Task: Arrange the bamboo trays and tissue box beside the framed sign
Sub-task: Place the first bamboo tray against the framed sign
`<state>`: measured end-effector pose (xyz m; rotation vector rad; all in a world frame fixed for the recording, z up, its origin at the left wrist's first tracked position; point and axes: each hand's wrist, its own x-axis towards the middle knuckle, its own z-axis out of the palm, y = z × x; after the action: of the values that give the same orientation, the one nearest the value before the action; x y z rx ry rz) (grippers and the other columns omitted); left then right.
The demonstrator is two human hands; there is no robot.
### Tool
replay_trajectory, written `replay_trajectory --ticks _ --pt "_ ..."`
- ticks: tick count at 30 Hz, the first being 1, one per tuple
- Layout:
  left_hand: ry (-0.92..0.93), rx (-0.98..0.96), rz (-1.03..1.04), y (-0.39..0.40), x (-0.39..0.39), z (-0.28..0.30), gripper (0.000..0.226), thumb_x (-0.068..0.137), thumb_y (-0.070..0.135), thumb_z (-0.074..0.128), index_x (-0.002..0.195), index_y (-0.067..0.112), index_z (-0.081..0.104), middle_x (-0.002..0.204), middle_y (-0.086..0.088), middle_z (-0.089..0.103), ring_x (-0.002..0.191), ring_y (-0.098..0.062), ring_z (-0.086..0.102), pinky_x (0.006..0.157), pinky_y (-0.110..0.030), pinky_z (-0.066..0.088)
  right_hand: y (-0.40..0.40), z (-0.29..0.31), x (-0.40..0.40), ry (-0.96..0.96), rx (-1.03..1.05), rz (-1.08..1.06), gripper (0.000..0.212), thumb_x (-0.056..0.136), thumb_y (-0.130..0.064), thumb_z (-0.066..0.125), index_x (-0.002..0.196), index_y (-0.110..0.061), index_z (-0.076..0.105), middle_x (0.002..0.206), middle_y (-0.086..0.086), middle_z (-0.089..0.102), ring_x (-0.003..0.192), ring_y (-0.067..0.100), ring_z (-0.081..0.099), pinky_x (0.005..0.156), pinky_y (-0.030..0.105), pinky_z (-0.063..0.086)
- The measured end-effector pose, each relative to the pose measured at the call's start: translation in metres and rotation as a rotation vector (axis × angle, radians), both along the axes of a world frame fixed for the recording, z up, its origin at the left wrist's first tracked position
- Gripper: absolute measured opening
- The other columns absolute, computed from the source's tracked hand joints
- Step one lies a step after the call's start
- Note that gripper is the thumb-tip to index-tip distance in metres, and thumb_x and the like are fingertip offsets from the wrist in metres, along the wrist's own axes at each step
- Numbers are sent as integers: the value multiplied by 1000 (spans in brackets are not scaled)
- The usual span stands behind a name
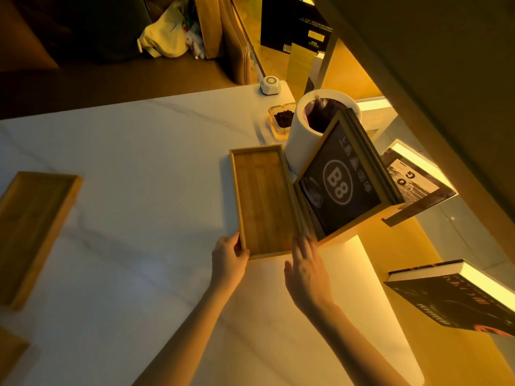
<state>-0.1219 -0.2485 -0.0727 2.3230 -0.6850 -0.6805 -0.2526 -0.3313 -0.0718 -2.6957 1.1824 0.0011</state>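
Note:
A long bamboo tray [262, 199] lies on the white table [139, 168], its long side against the framed sign [342, 179], a black "B8" panel in a wooden frame that leans back. My left hand [230, 257] grips the tray's near left corner. At the near right corner my right hand [306, 266] rests with fingers spread, touching the tray's edge and the frame's base. A second bamboo tray [30, 232] lies at the table's left edge. Another wooden piece [9, 351] shows at the bottom left. No tissue box is identifiable.
A white cylindrical bin [301, 129] with a dark liner stands behind the sign. A glass ashtray [280, 121] and a small white call button [269, 85] sit farther back. Lit shelves on the right hold a book [457, 299] and a magazine [415, 179].

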Motion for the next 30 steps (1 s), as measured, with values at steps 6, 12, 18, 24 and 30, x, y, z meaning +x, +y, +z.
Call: replay_trajectory --ticks 6,12,18,24,30 --pt "-7 -23 32 2 -8 2 34 86 14 55 119 6 53 109 -21 59 98 -29 60 86 -31 49 26 -20 -25 94 -2 97 74 67 -36 75 130 -11 45 136 10 52 125 29 43 96 43 37" --pt "24 -20 37 1 -12 4 35 87 11 53 122 4 51 113 -22 56 101 -30 58 86 -27 45 19 -20 -33 58 -23 131 60 78 -37 50 131 -12 43 137 10 50 127 27 40 98 38 37" --pt "25 5 9 -2 -15 3 34 87 12 53 120 5 52 113 -22 56 102 -29 57 84 -23 43 15 -22 -38 67 -7 100 55 93 -42 15 133 -14 39 139 8 48 128 25 34 99 36 33" --pt "11 18 -4 -3 -16 3 35 88 12 52 122 4 50 114 -22 54 103 -30 56 85 -25 44 13 -24 -39 43 35 98 64 92 -44 -1 135 -14 36 143 7 37 130 26 32 100 40 31" --pt "16 13 -20 -3 -17 4 36 87 12 53 122 3 50 114 -22 53 103 -30 56 83 -21 41 11 -26 -41 28 45 99 58 93 -44 8 138 -14 31 144 4 24 132 25 27 102 41 29"
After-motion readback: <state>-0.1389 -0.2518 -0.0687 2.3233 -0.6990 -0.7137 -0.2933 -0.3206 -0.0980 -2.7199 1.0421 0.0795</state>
